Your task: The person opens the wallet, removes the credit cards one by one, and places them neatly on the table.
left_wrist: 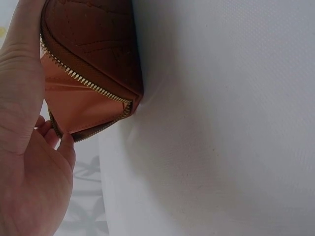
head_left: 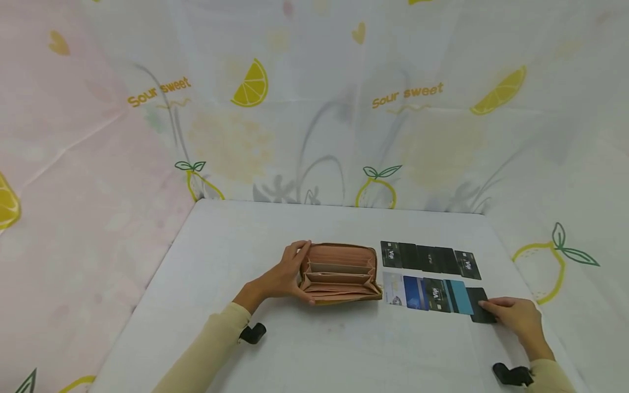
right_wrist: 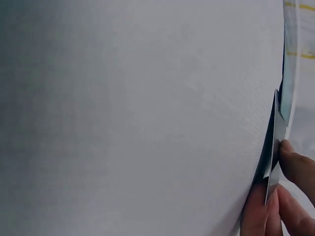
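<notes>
My left hand (head_left: 285, 275) grips the left side of a brown zip-around wallet (head_left: 339, 299), which lies spread on the white table with its pleated compartments facing up. In the left wrist view the gold zipper teeth (left_wrist: 83, 80) run round the wallet's edge, thumb and fingers on either side. At the right end of the lower card row my right hand (head_left: 521, 319) pinches a black card (head_left: 479, 308) between thumb and fingers. The right wrist view shows this card (right_wrist: 278, 142) edge-on, tilted up a little from the table.
Left of the pinched card lie a light-blue card (head_left: 461, 297), a black Vip card (head_left: 435, 295), a blue card (head_left: 414, 292) and a silver-white card (head_left: 395, 289). Behind them runs a row of several black cards (head_left: 429, 258). Lemon-print cloth (head_left: 314, 109) walls the table's back and sides.
</notes>
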Demonstrator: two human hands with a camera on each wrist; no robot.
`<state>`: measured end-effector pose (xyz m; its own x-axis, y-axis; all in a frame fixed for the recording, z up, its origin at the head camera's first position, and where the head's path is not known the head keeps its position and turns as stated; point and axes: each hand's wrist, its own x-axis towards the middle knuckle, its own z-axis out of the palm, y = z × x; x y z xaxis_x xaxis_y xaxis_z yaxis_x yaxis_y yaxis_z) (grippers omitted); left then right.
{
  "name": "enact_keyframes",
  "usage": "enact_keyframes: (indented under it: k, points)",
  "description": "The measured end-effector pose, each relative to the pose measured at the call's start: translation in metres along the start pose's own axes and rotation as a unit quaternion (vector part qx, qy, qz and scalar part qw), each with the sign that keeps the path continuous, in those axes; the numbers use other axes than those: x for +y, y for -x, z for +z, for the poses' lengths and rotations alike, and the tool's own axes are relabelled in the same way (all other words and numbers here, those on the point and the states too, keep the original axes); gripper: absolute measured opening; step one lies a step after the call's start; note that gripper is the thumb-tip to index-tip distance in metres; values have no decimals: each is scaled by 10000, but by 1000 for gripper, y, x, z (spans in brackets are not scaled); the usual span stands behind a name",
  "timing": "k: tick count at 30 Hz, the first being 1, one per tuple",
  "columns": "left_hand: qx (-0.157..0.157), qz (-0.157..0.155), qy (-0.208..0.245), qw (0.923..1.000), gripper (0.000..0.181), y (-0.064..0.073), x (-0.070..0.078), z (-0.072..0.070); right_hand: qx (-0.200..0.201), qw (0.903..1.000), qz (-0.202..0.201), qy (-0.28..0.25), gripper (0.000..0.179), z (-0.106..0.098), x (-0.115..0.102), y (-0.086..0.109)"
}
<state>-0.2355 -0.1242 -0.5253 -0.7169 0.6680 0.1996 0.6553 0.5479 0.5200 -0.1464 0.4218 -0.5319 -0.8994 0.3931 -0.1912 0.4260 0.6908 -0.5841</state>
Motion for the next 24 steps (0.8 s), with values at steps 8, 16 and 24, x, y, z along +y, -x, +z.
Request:
enact_keyframes:
  k: [8, 16, 24]
  points:
    - [-91, 12, -81, 9999, 144, -7, -1, 3, -125, 9937, -73, 1113, 54, -8, -14, 3]
    - [-32, -94, 132, 9999, 129, -6, -1, -3, 534, 9798, -1138, 1557, 54, -21, -46, -2]
    - [820, 123, -224, 9963, 94, -8, -9, -25, 2042, 9282, -2996, 836, 86, -27, -121, -9]
